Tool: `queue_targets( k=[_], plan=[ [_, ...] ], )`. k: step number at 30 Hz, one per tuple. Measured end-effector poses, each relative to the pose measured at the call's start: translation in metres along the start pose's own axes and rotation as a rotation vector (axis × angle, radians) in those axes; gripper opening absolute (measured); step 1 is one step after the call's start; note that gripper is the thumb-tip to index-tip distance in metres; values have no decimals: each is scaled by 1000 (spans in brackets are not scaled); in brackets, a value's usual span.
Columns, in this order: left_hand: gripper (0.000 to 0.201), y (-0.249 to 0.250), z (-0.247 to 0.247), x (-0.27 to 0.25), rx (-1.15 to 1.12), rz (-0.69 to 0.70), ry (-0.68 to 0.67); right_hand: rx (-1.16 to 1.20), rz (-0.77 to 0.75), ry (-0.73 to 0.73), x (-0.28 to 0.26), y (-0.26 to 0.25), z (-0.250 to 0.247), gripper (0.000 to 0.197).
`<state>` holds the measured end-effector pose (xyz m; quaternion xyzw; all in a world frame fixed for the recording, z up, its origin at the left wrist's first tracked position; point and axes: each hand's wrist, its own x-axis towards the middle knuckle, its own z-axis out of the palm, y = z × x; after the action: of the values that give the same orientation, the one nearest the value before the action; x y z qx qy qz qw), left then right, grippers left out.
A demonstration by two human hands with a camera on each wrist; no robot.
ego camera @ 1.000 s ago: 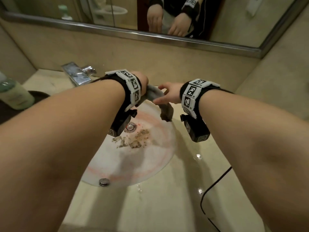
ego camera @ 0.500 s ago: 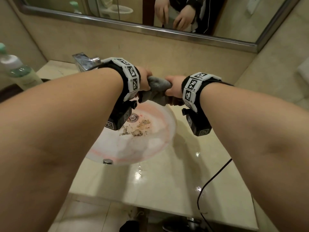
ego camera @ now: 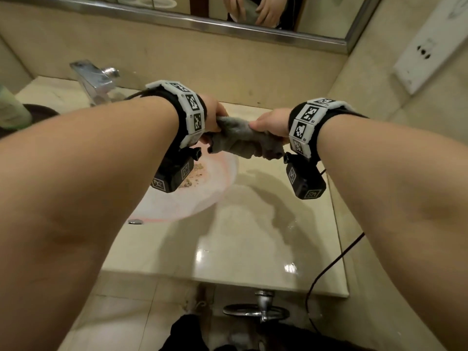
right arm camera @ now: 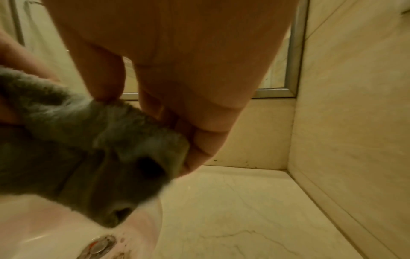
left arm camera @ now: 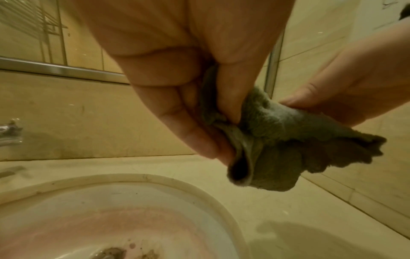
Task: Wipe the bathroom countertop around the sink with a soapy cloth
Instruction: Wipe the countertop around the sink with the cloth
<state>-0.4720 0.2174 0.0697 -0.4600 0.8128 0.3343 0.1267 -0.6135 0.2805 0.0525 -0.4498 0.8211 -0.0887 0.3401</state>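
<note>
Holding brown gritty debris (ego camera: 192, 174) near the drain (right arm camera: 97, 247), with a pinkish ring round the bowl: white round sink (ego camera: 202, 196), at 9 o'clock on the beige marble countertop (ego camera: 255, 239). Bunched, grey, fuzzy cloth (ego camera: 243, 141), stretched in the air over the sink's 2 o'clock rim. Gripped at one end by left hand (ego camera: 212, 115), at the other by right hand (ego camera: 272, 121), fingers curled tight, slightly apart.

A bathroom — a round white sink (ego camera: 202, 198) set into a glossy beige stone countertop (ego camera: 253, 244), a chrome faucet (ego camera: 93, 82) at its back, a metal-framed mirror (ego camera: 228, 24) reflecting a toilet (ego camera: 157, 1) — walled in matching beige tile.
</note>
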Motion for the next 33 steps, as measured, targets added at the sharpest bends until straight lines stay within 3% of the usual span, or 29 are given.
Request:
queue_targets(
  k=[4, 8, 12, 16, 23, 28, 33],
  plan=[
    [35, 8, 20, -4, -99, 40, -25, -88, -34, -57, -13, 23, -7, 33],
    [43, 8, 28, -10, -179, 78, -23, -188, -94, 22, -18, 28, -7, 20],
    [51, 3, 26, -16, -45, 43, 120, -276, -105, 43, -22, 16, -4, 32],
    [43, -15, 18, -23, 70, 82, 64, -318, -116, 25, -28, -4, 2, 39],
    [48, -54, -15, -47, 344, 97, 63, -383, -78, -24, -42, -64, 29, 45],
    [48, -111, -48, -68, 379, 115, 78, -394, -49, -23, -55, -128, 58, 49],
    [47, -172, -86, -91, 438, 109, 151, -331, -114, 17, -59, -193, 91, 51]
  ],
)
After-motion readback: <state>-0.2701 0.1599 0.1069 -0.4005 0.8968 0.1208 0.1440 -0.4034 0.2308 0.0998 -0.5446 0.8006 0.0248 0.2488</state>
